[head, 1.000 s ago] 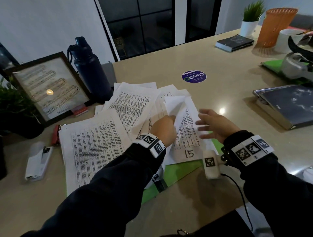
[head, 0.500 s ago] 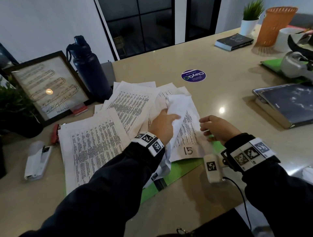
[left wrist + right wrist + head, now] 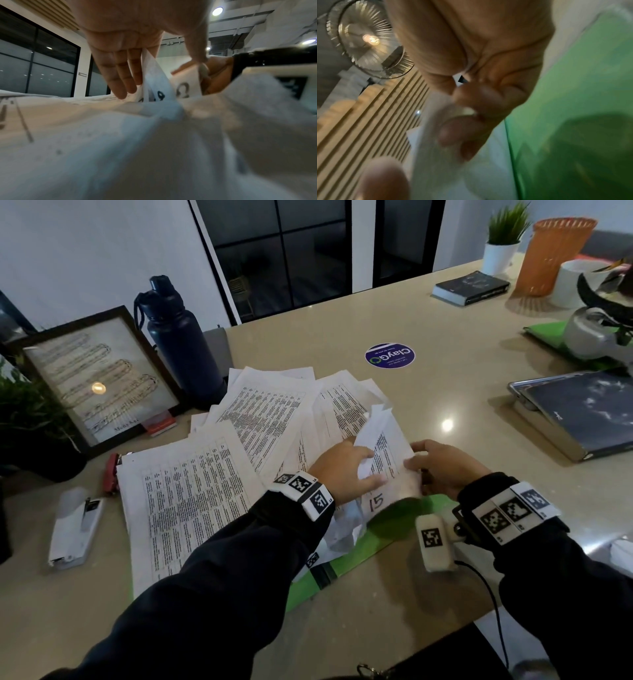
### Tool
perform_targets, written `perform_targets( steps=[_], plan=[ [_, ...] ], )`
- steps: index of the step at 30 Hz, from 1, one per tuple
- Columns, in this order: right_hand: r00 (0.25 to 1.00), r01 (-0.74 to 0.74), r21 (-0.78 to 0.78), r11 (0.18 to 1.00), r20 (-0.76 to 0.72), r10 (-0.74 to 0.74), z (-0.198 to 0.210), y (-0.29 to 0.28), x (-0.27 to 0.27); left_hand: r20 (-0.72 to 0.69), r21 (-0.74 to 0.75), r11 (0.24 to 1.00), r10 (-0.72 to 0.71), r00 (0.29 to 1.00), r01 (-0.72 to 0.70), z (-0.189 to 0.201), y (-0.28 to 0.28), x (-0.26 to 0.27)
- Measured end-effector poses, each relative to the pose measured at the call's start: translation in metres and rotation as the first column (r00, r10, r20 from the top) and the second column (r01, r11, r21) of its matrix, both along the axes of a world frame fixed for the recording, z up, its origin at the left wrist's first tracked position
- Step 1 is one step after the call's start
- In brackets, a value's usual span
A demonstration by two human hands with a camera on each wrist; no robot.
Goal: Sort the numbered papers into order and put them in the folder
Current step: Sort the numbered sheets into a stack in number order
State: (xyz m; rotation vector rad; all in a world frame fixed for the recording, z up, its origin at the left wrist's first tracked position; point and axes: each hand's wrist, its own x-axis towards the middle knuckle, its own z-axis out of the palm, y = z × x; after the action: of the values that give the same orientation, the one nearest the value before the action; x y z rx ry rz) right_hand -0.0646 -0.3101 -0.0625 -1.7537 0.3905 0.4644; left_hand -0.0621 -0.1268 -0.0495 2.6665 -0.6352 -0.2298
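Head view shows my left hand (image 3: pixel 342 470) low over the spread of numbered papers (image 3: pixel 191 494), with one curled sheet (image 3: pixel 371 433) rising between my index finger and thumb. Left wrist view confirms the hold: my fingers (image 3: pixel 120 75) hang down fairly straight, and the sheet passes up beside the index finger with the thumb set against it.

At about three o'clock from that hand, my right hand (image 3: pixel 445 467) takes the right edge of the sheet marked 15 (image 3: pixel 376 503). Right wrist view is blurred, but my fingertips (image 3: pixel 467 129) are bent onto white paper with the thumb underneath, so I am pinching that page.

Papers fan out across the table (image 3: pixel 445 313) from nine o'clock round to twelve o'clock of my hands, overlapping one another. Underneath them lies the green folder (image 3: pixel 342 563), its uncovered strip showing at six o'clock, below the sheet marked 15.

At ten o'clock stand a framed picture (image 3: pixel 96 378) and a dark water bottle (image 3: pixel 181 344), just beside each other. A white stapler (image 3: pixel 73 529) lies at nine o'clock, apart from the papers. A round sticker (image 3: pixel 389 356) sits at twelve o'clock, a laptop (image 3: pixel 579 412) at two o'clock.
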Motion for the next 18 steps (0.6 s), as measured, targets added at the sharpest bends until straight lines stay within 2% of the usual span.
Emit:
perform_targets(
  steps=[2,5,8,11,18],
  plan=[
    [0.999,-0.028,0.166,0.986,0.048,0.02,0.005,0.006,-0.004,-0.03,-0.041,0.996,-0.075,0.997,0.074,0.001,-0.001,-0.003],
    [0.99,-0.109,0.365,0.925,0.125,0.067,0.014,0.011,-0.007,-0.017,-0.206,0.972,-0.121,0.993,0.115,-0.002,-0.003,-0.003],
    [0.982,-0.13,0.302,0.944,0.172,0.08,0.016,0.015,-0.006,0.033,-0.227,0.967,-0.11,0.993,0.115,-0.011,0.001,0.006],
    [0.985,-0.095,0.234,0.968,0.16,0.058,0.012,0.015,-0.004,-0.016,-0.223,0.974,-0.053,0.998,0.048,-0.017,0.004,0.01],
    [0.987,-0.071,0.279,0.958,0.159,0.026,0.006,0.013,-0.006,-0.091,-0.243,0.949,-0.229,0.969,0.201,-0.012,0.002,0.009]
  ],
)
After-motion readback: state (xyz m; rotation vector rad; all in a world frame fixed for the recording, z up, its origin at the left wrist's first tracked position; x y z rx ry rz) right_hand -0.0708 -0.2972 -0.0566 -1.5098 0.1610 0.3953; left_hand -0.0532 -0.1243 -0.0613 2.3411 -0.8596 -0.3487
